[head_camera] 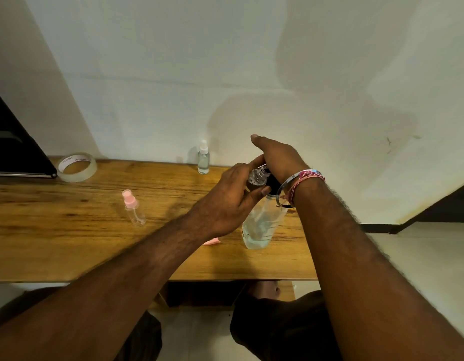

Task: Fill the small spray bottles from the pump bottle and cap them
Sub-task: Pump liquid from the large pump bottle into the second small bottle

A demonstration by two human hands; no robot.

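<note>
- Pump bottle: clear, with a black pump head, standing upright on the wooden table near its right front edge. A shallow layer of clear liquid shows at the bottom.
- Right hand: laid over the top of the pump head, palm down, fingers extended forward and roughly straight; it presses on the pump and curls round nothing that can be seen. A metal bangle and red-and-white thread bands sit on that wrist.
- Left hand: grips a small clear spray bottle, uncapped, held tilted against the pump head; fingers and thumb curl round its body. Whether its mouth meets the pump nozzle cannot be told; the hands hide the junction.
- Pink cap piece: lying on the table just left of the pump bottle's base, partly hidden under the left forearm.
- Second small bottle, pink sprayer top: upright at table centre-left, capped, well apart from the hands. It looks empty.
- Third small bottle, white sprayer top: upright at the back edge against the wall, capped, with clear liquid inside.
- Roll of clear tape: lying flat at the back left of the table, beside a dark flat object leaning at the left edge of view.
- The person is seated; knees in dark fabric show below the table's front edge.
</note>
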